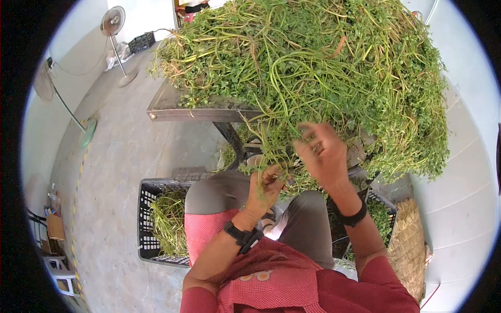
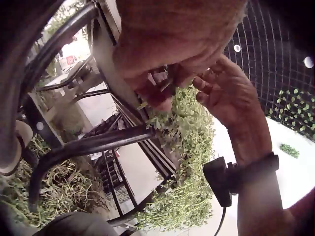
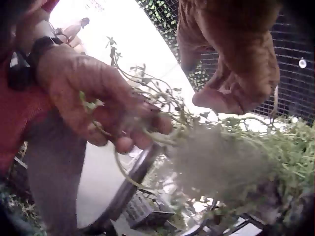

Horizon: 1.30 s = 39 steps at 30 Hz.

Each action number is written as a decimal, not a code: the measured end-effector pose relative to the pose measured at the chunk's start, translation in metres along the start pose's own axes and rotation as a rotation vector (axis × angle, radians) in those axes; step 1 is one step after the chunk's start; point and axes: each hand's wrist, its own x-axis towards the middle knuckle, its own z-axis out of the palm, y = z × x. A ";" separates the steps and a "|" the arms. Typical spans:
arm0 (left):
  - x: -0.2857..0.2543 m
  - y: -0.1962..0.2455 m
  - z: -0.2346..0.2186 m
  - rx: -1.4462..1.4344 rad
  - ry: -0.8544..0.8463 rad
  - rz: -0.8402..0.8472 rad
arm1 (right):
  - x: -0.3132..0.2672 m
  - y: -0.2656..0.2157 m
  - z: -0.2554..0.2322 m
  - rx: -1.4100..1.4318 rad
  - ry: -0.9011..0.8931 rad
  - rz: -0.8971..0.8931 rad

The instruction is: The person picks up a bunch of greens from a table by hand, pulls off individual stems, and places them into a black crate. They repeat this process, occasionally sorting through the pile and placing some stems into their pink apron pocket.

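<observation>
A big heap of leafy green stems (image 1: 313,68) covers the table and spills over its near edge. My left hand (image 1: 266,188) is low at that edge, above the knees, its fingers curled round a few thin stems (image 3: 118,164). A small shiny piece (image 2: 160,78) shows between the left fingers in the left wrist view; its kind is unclear. Blurred in the head view, my right hand (image 1: 326,154) is in front of the heap, up and right of the left hand. Its fingers are loosely bent, with nothing seen between them in the right wrist view.
A black crate (image 1: 148,224) with stems in it stands on the floor at left. Another crate (image 1: 389,206) with greens is at right, beside a straw-coloured bundle (image 1: 407,245). Dark metal legs (image 1: 229,141) hold up the table. Two standing fans (image 1: 112,21) are farther left.
</observation>
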 end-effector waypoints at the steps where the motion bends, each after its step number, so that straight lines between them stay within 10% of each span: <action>1: 0.000 -0.001 -0.001 0.111 -0.005 0.053 | -0.004 -0.008 0.004 0.000 -0.006 -0.004; 5: -0.005 -0.015 -0.008 0.164 0.018 0.257 | -0.006 -0.028 0.025 -0.226 -0.173 -0.037; 7: -0.003 -0.025 -0.011 -0.599 0.143 0.037 | -0.006 -0.033 0.033 -0.335 -0.173 -0.052; 8: -0.002 -0.029 -0.015 -0.600 0.140 0.036 | -0.005 -0.034 0.036 -0.348 -0.204 -0.028; 10: 0.002 0.005 -0.007 0.473 0.105 -0.048 | -0.003 -0.024 0.041 -0.366 -0.234 -0.008; 13: 0.008 0.011 -0.015 0.587 -0.075 0.152 | 0.003 0.003 0.045 -0.238 -0.131 -0.134; 20: 0.029 0.058 -0.015 -0.316 0.131 -0.071 | 0.005 0.017 0.029 -0.007 -0.146 -0.136; 39: 0.087 0.049 0.006 -0.194 0.440 0.084 | 0.007 0.004 0.009 -0.118 -0.350 -0.186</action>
